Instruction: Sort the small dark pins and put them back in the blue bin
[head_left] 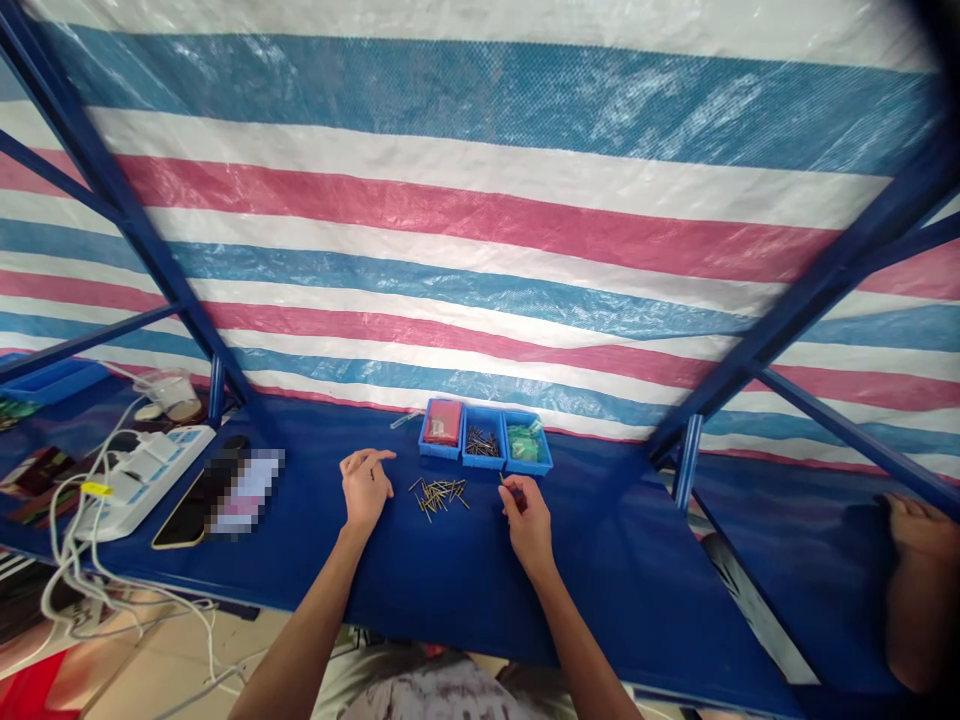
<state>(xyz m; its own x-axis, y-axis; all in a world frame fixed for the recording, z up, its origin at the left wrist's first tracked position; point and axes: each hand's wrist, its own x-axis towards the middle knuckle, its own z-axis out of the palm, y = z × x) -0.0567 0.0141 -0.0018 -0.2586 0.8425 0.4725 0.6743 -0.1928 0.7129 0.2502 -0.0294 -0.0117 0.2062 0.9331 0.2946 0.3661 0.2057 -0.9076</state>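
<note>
The head view shows a blue bench [450, 580], and behind its far edge there is a striped sheet [480, 200]. A loose pile of thin metal pins [439, 495] lies on the bench, around the middle, between the two hands. The left hand [367, 485] is to the left of the pile; its grip is spread, with the index finger pointing toward the right. A small dark thing [372, 474] shows on this hand, but I cannot tell what it is. The right hand [527, 515] is to the right of the pile, and its grip is pressed together, pinching a small piece [502, 478] at the fingertips. Near the far edge, three blue boxes stand side by side: the left box [439, 450] holds something red, the middle box [484, 460] holds dark small pieces, and the right box [529, 465] holds green and clear stuff. Toward the left part of the bench are a phone [184, 515] and a white power strip [150, 480] with cables [75, 545]. Beyond the right frame post, another person's hand [924, 525] rests.
</note>
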